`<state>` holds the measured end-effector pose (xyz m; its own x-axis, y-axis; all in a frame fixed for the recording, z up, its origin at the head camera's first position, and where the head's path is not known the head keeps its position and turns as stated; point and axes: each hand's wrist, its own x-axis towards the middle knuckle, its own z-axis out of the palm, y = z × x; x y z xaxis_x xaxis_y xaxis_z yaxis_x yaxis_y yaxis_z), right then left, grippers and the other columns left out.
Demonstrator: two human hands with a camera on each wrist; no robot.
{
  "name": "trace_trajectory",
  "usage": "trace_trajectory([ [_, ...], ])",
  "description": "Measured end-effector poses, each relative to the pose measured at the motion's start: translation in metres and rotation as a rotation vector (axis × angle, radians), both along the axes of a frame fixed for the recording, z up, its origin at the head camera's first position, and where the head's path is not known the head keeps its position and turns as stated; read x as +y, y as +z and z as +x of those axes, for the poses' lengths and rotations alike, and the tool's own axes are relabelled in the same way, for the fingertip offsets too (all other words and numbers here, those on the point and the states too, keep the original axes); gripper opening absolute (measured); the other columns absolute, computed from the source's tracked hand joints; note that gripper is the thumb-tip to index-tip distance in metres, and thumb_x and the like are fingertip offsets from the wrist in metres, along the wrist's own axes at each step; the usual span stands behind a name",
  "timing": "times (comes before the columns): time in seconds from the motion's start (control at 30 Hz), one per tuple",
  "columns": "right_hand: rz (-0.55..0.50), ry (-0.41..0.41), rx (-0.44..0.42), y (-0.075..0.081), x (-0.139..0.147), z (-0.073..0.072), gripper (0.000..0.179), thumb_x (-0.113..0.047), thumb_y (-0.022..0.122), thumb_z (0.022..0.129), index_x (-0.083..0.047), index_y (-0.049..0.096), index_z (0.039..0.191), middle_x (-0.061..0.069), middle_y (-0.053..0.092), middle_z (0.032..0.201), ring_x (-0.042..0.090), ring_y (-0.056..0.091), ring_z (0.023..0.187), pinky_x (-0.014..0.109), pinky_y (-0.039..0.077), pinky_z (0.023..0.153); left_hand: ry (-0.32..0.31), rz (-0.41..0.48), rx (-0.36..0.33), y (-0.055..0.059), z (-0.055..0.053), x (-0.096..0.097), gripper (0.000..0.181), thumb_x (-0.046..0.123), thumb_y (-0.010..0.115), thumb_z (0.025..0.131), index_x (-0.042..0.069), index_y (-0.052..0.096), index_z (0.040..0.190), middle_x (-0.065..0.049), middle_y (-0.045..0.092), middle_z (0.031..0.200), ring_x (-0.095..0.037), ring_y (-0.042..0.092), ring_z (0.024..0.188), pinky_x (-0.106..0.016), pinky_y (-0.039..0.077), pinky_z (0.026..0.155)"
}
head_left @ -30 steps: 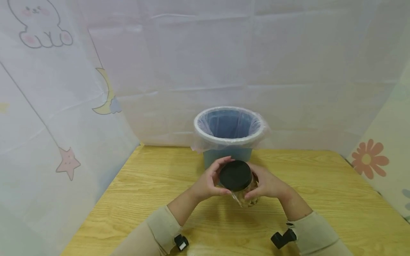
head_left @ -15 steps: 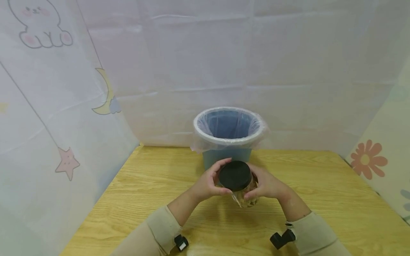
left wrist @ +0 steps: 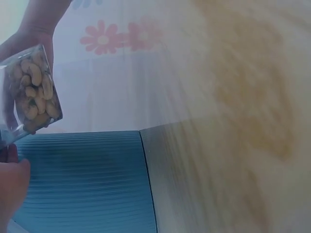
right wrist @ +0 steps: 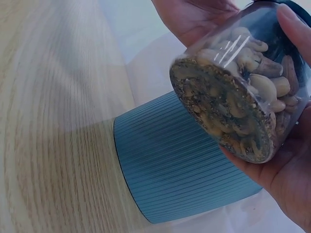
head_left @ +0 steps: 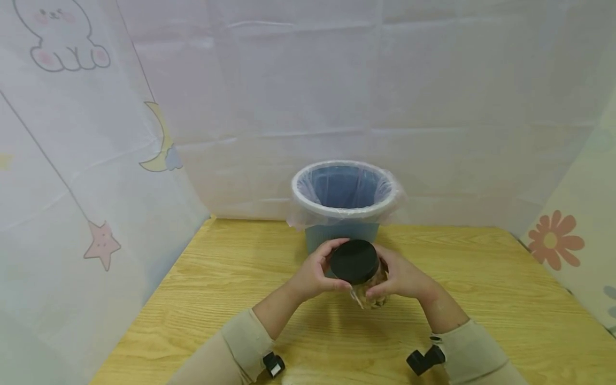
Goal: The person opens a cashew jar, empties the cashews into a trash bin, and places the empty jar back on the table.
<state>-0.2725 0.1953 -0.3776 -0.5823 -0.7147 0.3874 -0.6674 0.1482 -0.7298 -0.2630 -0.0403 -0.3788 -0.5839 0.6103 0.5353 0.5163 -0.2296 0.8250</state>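
Observation:
A clear jar point(head_left: 377, 298) with a black lid point(head_left: 354, 261) is held tilted above the table, in front of the bin. My left hand point(head_left: 312, 276) grips the lid side, thumb at its near edge and fingers at its far edge. Around the jar's body curls my right hand point(head_left: 405, 275), thumb on the near side. The left wrist view shows cashews point(left wrist: 36, 94) through the clear wall. Brown crumbs point(right wrist: 221, 109) cover the jar's bottom in the right wrist view. The lid hides part of the jar from the head view.
Behind the hands, a blue ribbed bin point(head_left: 343, 232) with a white rim and a clear liner stands on the wooden table point(head_left: 231, 267). Printed cloth walls point(head_left: 269, 96) enclose the table's back and sides. Each sleeve has a small black camera point(head_left: 425, 360) at the wrist.
Both hands keep their hold on the jar. The jar and the left hand have shifted very slightly; nothing else has visibly moved.

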Motion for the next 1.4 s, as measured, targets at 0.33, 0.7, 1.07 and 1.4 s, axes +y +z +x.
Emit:
trace_trajectory([
  [0.33,0.006,-0.060,0.002,0.000,-0.003,0.001,0.083,-0.012,0.082,0.067,-0.013,0.037,0.138,0.004,0.047,0.131,0.018,0.046,0.119,0.028,0.038,0.096,0.105,-0.025,-0.002,-0.014,-0.009,0.004,0.088,0.041,0.076,0.068,0.004,0.034,0.136,-0.013,0.040,0.133,-0.025,0.044,0.119,-0.032,0.038,0.099],
  [0.7,0.014,-0.228,0.046,-0.008,-0.009,0.005,0.085,-0.019,0.084,0.064,-0.009,0.040,0.136,0.006,0.051,0.128,0.018,0.049,0.115,0.028,0.041,0.093,0.143,-0.041,-0.062,0.008,0.008,0.001,0.090,0.036,0.077,0.071,-0.009,0.031,0.134,-0.029,0.034,0.133,-0.045,0.036,0.120,-0.047,0.033,0.100],
  [1.07,-0.022,-0.318,0.115,0.015,-0.027,0.027,0.079,-0.007,0.083,0.063,0.000,0.043,0.130,0.013,0.054,0.121,0.016,0.053,0.107,0.032,0.046,0.085,0.239,-0.060,-0.073,0.014,0.014,0.004,0.082,0.026,0.078,0.072,-0.004,0.033,0.134,-0.020,0.034,0.134,-0.033,0.039,0.121,-0.032,0.037,0.098],
  [1.4,-0.022,-0.301,0.066,0.010,-0.020,0.020,0.084,-0.010,0.085,0.062,-0.007,0.041,0.134,0.006,0.051,0.127,0.013,0.048,0.114,0.027,0.040,0.093,0.192,-0.021,-0.061,-0.003,-0.002,0.001,0.100,0.050,0.073,0.064,0.000,0.029,0.138,-0.019,0.037,0.137,-0.029,0.037,0.125,-0.029,0.034,0.101],
])
